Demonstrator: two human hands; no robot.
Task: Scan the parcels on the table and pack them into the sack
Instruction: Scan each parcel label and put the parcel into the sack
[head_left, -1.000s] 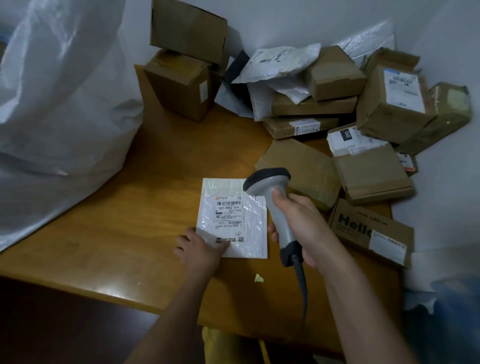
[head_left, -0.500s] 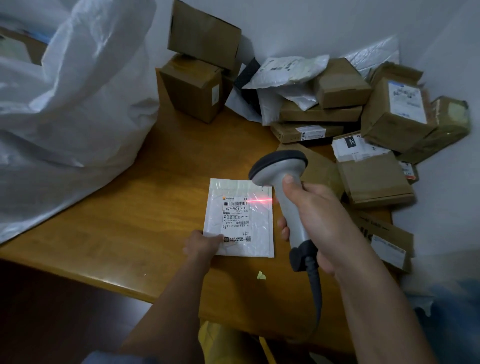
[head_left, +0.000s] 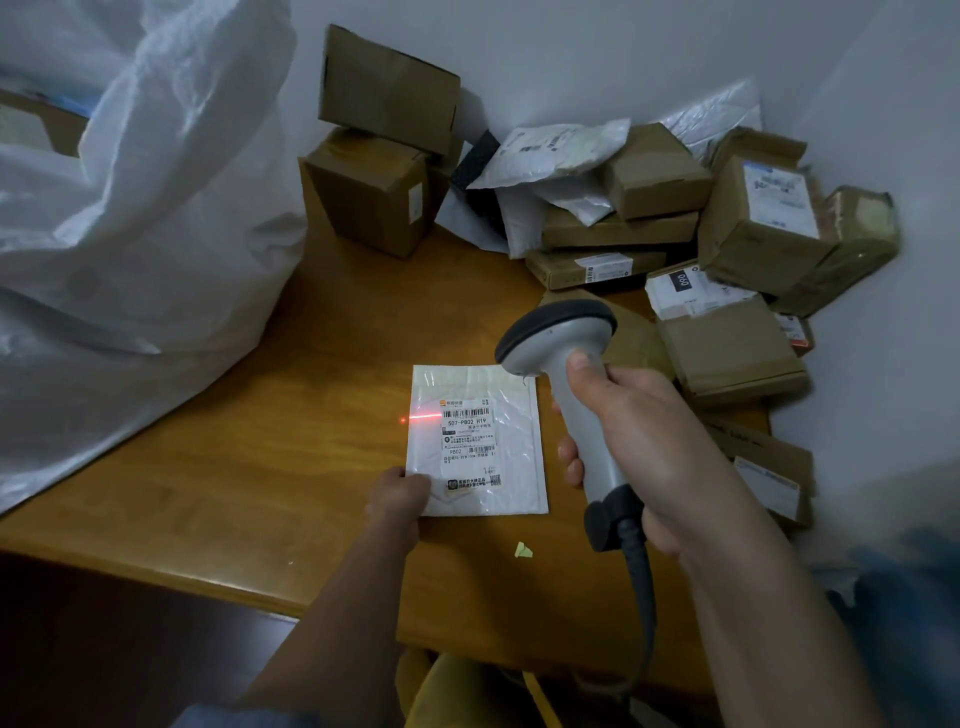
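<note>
A flat white mailer (head_left: 514, 457) with a printed label lies on the wooden table (head_left: 249, 467). My left hand (head_left: 396, 498) pinches its near left corner. My right hand (head_left: 649, 447) grips the handle of a grey barcode scanner (head_left: 566, 374), whose head points down at the mailer. A red scan line falls across the label's top barcode and spills onto the table to the left. The big white sack (head_left: 130, 249) bulges at the left side of the table.
Many cardboard boxes (head_left: 374, 192) and white poly mailers (head_left: 556, 150) are piled in the back right corner against the walls. More flat boxes (head_left: 727, 348) lie along the right edge. A small yellow paper scrap (head_left: 522, 550) sits near the table's front edge.
The scanner has risen and its red line has shifted from the right side of the label to the left, over the barcode. My left hand stays on the mailer's corner.
</note>
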